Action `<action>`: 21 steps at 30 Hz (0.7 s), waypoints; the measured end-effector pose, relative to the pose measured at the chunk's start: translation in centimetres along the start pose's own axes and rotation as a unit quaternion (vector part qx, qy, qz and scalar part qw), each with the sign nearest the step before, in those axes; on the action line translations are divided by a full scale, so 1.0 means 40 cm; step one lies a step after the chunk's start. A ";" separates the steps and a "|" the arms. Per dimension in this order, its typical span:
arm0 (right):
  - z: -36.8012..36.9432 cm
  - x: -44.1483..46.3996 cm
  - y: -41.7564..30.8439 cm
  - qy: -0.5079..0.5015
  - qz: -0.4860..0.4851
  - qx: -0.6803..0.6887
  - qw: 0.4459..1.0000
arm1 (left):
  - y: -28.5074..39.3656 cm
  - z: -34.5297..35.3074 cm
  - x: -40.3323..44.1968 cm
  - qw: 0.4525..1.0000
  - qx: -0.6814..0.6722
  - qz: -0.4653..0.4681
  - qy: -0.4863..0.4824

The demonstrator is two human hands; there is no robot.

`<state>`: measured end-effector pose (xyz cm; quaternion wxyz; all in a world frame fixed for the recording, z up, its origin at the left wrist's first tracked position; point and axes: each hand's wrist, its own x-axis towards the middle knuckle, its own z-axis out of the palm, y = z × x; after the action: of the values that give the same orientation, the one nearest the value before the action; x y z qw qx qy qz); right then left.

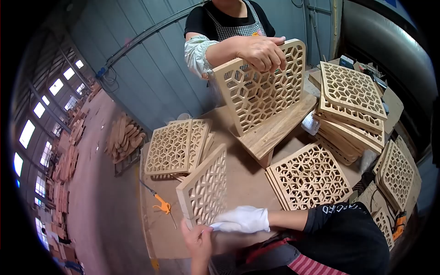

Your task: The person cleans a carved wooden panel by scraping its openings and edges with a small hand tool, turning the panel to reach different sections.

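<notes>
At the near edge of the brown work table [172,238], a geometric-lattice wooden panel [208,188] stands tilted on edge in front of the wearer. The bare left hand [198,240] grips its lower corner, thumb and fingers closed about the frame. The white-gloved right hand [240,220] lies against the panel's lower part, its fingers bunched; whether they pinch anything cannot be told. An orange air blow gun [162,205] lies left of the panel. Opposite, a co-worker's hand [261,52] clasps the top edge of another lattice panel [266,89], upright on a wooden board [275,130].
</notes>
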<state>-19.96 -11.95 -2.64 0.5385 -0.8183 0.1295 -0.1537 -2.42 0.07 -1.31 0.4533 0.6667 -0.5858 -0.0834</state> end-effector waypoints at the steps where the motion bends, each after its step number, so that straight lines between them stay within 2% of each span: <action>1: 0.005 0.001 0.001 -0.018 0.014 0.012 1.000 | -0.004 -0.004 -0.004 1.000 0.013 0.006 -0.015; 3: 0.008 0.006 -0.008 -0.057 0.042 0.036 0.997 | -0.006 -0.006 -0.010 0.999 0.025 0.013 -0.032; 9: 0.024 0.009 -0.025 -0.016 0.080 0.094 0.992 | -0.013 -0.009 -0.007 0.998 -0.008 -0.038 -0.040; 10: 0.033 0.009 -0.013 0.005 0.026 0.090 0.996 | -0.028 -0.006 -0.009 0.999 -0.006 -0.025 -0.030; 13: 0.049 0.019 0.018 -0.015 -0.020 0.116 0.993 | -0.023 -0.010 -0.002 0.999 -0.018 -0.018 -0.033; 16: 0.021 0.013 -0.036 -0.070 0.077 0.172 0.979 | -0.008 -0.017 0.009 0.999 -0.017 0.004 -0.035; 19: 0.031 0.015 -0.032 -0.050 0.047 0.100 0.993 | -0.017 -0.019 0.009 0.999 0.000 0.021 -0.043; 21: 0.026 0.002 -0.040 -0.041 0.065 0.027 0.997 | 0.004 -0.012 0.013 0.999 -0.033 0.013 -0.026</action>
<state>-19.39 -10.48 -1.54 0.5744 -0.7988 0.1559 -0.0881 -2.08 -0.10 -0.69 0.4606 0.6416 -0.6026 -0.1140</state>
